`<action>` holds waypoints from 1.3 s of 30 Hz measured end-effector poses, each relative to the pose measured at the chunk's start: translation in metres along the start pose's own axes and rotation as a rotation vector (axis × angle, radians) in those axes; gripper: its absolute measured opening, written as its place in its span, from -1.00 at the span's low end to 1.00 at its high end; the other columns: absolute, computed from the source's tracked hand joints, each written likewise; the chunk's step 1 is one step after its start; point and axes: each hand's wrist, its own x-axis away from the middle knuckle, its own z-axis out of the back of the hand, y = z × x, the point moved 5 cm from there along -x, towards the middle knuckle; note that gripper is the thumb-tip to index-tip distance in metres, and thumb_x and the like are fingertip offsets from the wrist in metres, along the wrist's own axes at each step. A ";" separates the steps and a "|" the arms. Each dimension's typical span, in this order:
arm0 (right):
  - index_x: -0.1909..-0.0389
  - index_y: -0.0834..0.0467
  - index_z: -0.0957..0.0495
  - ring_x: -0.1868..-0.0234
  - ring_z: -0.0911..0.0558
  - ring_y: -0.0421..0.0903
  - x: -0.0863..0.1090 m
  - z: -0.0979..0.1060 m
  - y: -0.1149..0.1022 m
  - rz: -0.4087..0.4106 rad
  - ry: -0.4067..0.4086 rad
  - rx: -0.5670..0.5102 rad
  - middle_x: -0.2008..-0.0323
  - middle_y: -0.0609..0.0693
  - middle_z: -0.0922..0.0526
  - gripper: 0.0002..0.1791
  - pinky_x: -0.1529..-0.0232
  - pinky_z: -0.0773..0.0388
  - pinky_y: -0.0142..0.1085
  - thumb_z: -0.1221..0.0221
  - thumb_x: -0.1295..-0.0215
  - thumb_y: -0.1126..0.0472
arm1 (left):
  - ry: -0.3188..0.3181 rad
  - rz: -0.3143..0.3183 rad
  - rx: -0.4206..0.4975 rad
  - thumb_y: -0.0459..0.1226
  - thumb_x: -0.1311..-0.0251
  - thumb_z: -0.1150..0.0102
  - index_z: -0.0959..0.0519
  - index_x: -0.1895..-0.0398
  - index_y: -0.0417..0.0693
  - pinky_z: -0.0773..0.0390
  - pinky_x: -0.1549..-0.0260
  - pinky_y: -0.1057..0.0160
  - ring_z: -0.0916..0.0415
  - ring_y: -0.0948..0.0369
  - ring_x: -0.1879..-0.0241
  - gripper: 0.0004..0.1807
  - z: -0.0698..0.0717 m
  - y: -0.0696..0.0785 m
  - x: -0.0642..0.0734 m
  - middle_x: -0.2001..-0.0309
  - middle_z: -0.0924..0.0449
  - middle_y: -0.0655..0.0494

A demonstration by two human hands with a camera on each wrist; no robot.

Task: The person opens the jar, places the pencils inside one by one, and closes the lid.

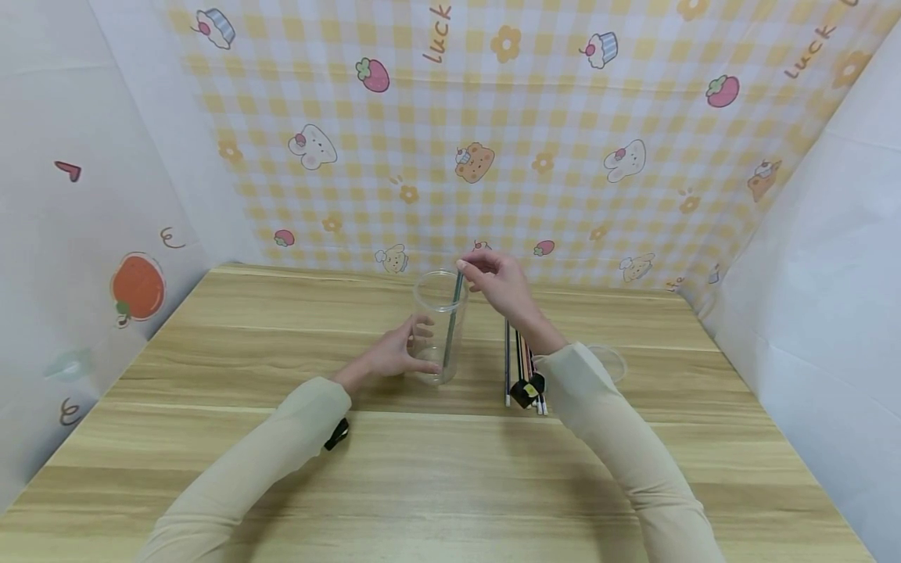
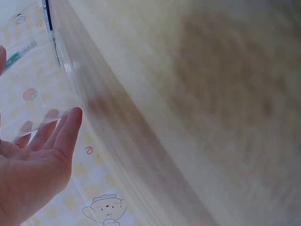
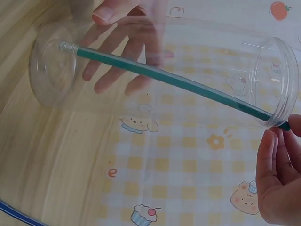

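A tall clear plastic jar stands upright on the wooden table. My left hand holds it low down, fingers and thumb curled round its side. With thumb and fingertips, my right hand pinches the top of a green pencil at the jar's rim. Most of that pencil leans inside the jar, its metal-banded eraser end down by the base. The left wrist view shows the left palm and fingers against the clear wall.
Several dark and coloured pencils lie on the table right of the jar, partly hidden by the right wrist camera. A clear round lid lies beyond the right sleeve. Patterned cloth hangs behind the table.
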 end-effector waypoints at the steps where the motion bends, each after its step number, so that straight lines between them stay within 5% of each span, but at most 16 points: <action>1: 0.20 0.36 -0.50 0.27 -0.49 0.01 0.000 0.000 -0.001 0.010 0.003 0.011 0.30 0.11 -0.52 -0.77 0.27 -0.52 -0.14 -0.08 -0.21 0.26 | -0.001 -0.004 -0.003 -0.31 0.12 -0.34 -0.09 -0.16 -0.23 -0.16 -0.07 -0.09 -0.16 -0.17 -0.12 -0.20 0.000 0.005 0.002 -0.13 -0.21 -0.36; 10: 0.34 0.23 -0.57 0.38 -0.48 -0.13 -0.011 -0.001 0.018 0.178 0.010 0.147 0.40 -0.01 -0.56 -0.83 0.40 -0.48 -0.33 -0.18 -0.14 0.19 | -0.003 -0.008 0.007 -0.33 0.11 -0.33 -0.10 -0.16 -0.25 -0.15 -0.08 -0.08 -0.15 -0.17 -0.12 -0.22 0.001 0.015 0.008 -0.13 -0.21 -0.35; 19: 0.39 0.31 -0.58 0.43 -0.53 -0.06 0.000 -0.013 -0.001 0.261 -0.075 0.133 0.43 0.07 -0.59 -0.91 0.42 -0.51 -0.27 -0.15 -0.13 0.35 | -0.004 -0.014 0.014 -0.31 0.12 -0.34 -0.07 -0.17 -0.28 -0.17 -0.07 -0.10 -0.16 -0.20 -0.11 -0.19 -0.001 0.004 0.002 -0.13 -0.22 -0.35; 27: 0.29 0.37 -0.56 0.36 -0.46 0.04 0.008 -0.009 -0.013 0.198 -0.037 0.121 0.34 0.17 -0.53 -0.84 0.46 -0.43 -0.32 -0.10 -0.17 0.35 | 0.022 -0.009 -0.016 -0.21 0.18 -0.39 -0.09 -0.19 -0.15 -0.21 -0.06 -0.06 -0.21 -0.12 -0.11 -0.12 -0.001 -0.020 -0.010 -0.13 -0.26 -0.23; 39: 0.18 0.27 -0.54 0.28 -0.44 -0.06 -0.009 0.022 0.034 0.063 0.051 -0.032 0.26 0.02 -0.52 -0.70 0.32 -0.44 -0.31 -0.13 -0.18 0.14 | 0.024 0.012 -0.016 -0.26 0.15 -0.37 -0.10 -0.18 -0.07 -0.17 -0.08 -0.05 -0.20 -0.10 -0.11 -0.18 -0.001 -0.021 -0.010 -0.13 -0.26 -0.21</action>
